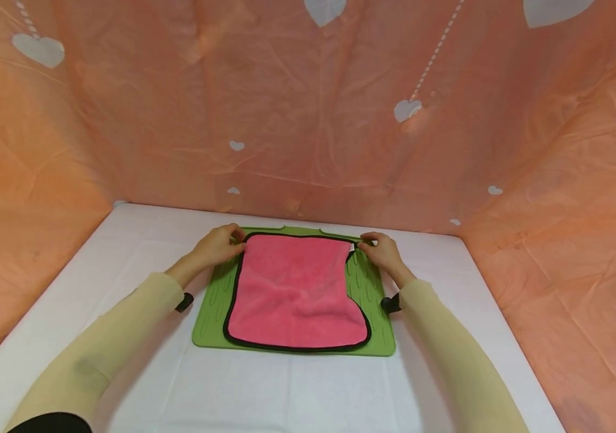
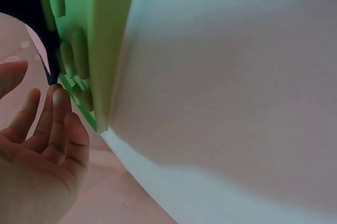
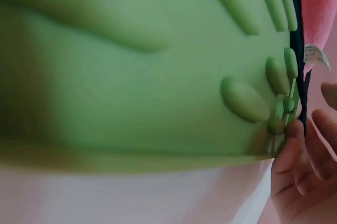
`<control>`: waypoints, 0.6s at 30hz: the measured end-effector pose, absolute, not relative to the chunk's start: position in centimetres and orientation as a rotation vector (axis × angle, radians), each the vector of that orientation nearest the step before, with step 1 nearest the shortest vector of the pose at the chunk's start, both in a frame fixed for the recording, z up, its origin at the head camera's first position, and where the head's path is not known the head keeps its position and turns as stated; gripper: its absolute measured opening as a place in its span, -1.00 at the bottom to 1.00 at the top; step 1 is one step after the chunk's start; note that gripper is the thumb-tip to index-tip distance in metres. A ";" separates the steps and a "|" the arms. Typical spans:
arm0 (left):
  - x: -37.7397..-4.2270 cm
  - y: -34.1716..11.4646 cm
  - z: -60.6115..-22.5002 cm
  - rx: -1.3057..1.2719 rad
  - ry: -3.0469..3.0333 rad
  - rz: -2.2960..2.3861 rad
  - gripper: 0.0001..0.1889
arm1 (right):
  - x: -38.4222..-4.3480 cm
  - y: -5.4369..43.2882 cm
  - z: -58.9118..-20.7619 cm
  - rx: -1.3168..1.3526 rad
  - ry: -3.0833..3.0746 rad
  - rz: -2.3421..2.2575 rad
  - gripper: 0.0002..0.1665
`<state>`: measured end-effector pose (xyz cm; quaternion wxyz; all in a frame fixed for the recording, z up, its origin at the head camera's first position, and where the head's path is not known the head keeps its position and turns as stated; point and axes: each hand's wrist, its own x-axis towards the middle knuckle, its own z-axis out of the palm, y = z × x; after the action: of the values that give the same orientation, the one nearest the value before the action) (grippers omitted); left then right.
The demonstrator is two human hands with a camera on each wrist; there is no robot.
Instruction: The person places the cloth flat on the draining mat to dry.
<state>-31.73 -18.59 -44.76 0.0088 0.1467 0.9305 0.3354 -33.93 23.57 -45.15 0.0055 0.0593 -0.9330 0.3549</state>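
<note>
A pink cloth (image 1: 297, 288) with black edging lies over a green ridged mat (image 1: 210, 325), its right side drawn inward. My left hand (image 1: 221, 245) is at the cloth's far left corner. In the left wrist view, the fingertips of that hand (image 2: 50, 139) touch the black edging and the thumb stands apart. At the far right corner, beside a small white tag (image 1: 352, 247), is my right hand (image 1: 383, 252). The right wrist view has its fingers (image 3: 295, 139) against the black edging (image 3: 300, 89), with the thumb held away from them.
The mat rests on a white-covered table (image 1: 140, 258). Orange sheeting (image 1: 308, 120) with pale hearts rises behind and on both sides. A black wrist device (image 1: 391, 303) sits by the right cuff, and another (image 1: 184, 302) by the left.
</note>
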 end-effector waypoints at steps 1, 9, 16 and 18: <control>-31.9 -18.5 -44.8 0.464 2.911 1.038 -0.62 | -34.1 23.6 -45.2 0.194 -2.925 1.114 -0.53; -32.7 -18.1 -45.7 0.574 2.902 0.967 -0.54 | -34.7 23.6 -45.8 0.238 -2.931 1.148 -0.60; -32.6 -17.9 -46.0 0.665 2.906 1.026 -0.61 | -34.7 23.1 -45.8 0.195 -2.959 1.174 -0.67; -32.7 -17.8 -46.1 0.703 2.901 1.045 -0.62 | -34.7 23.1 -45.8 0.184 -2.960 1.172 -0.69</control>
<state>-32.70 -17.81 -46.05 -0.0103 0.2222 0.9173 0.3304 -34.75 23.14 -45.78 -0.0237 0.0576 -0.9279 0.3675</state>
